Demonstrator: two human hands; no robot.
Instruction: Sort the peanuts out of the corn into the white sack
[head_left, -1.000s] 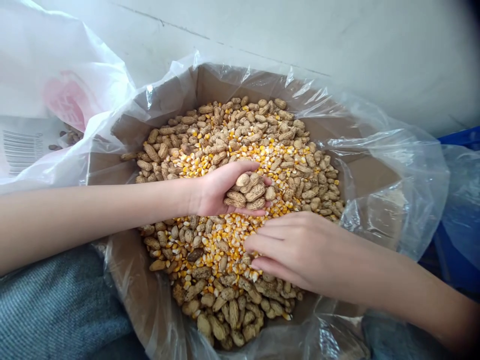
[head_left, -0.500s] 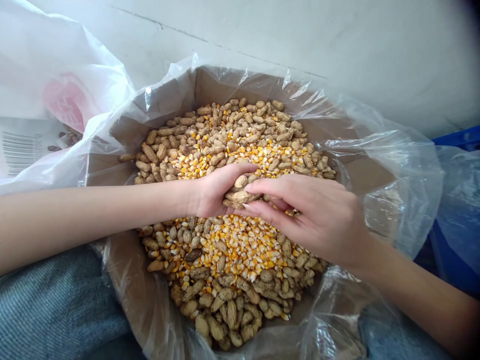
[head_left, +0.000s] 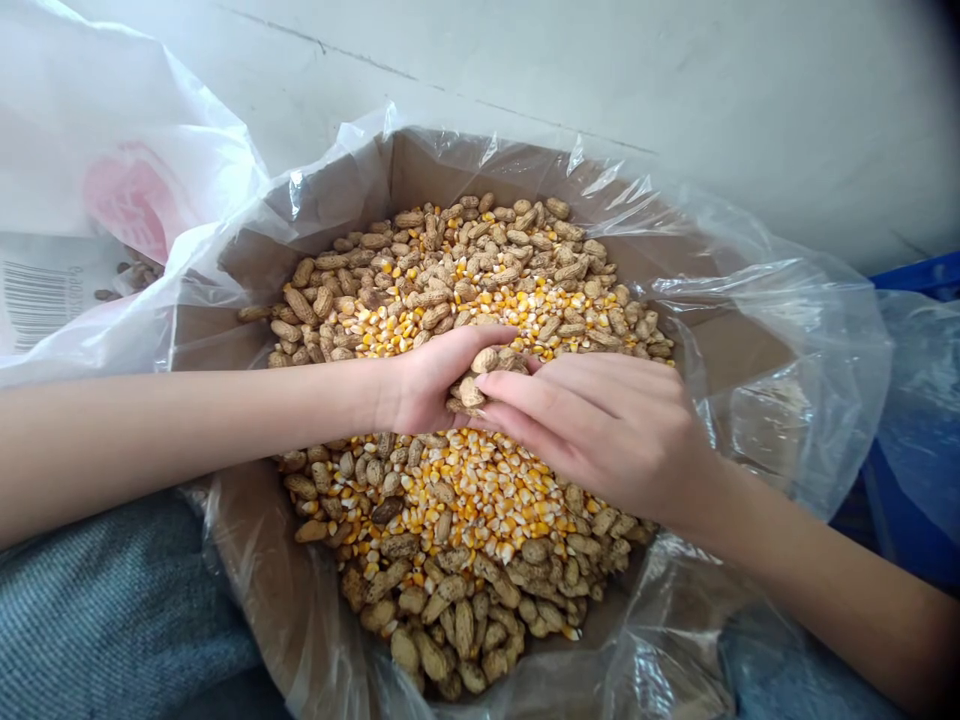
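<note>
My left hand (head_left: 431,380) is cupped around several unshelled peanuts (head_left: 486,362), its thumb lying along the far side of them. From the right, my right hand (head_left: 600,420) reaches over, its fingertips closed on a peanut (head_left: 471,392) at the near edge of that handful. Part of the handful is hidden behind the right fingers. Both hands are above a cardboard box (head_left: 442,165) lined with clear plastic. Inside it, yellow and white corn kernels (head_left: 487,490) lie in the middle, with more peanuts (head_left: 450,630) around them.
A white plastic bag (head_left: 150,90) with a pink print and a barcode stands at the left. The clear liner (head_left: 817,340) spreads over the box's right rim. Beyond it is a blue object (head_left: 919,275). A pale wall (head_left: 600,70) rises behind the box.
My right fingers have shifted on the handful and now draw closer together. A peanut there has turned from lying lengthwise to end-on. My left hand has barely moved.
</note>
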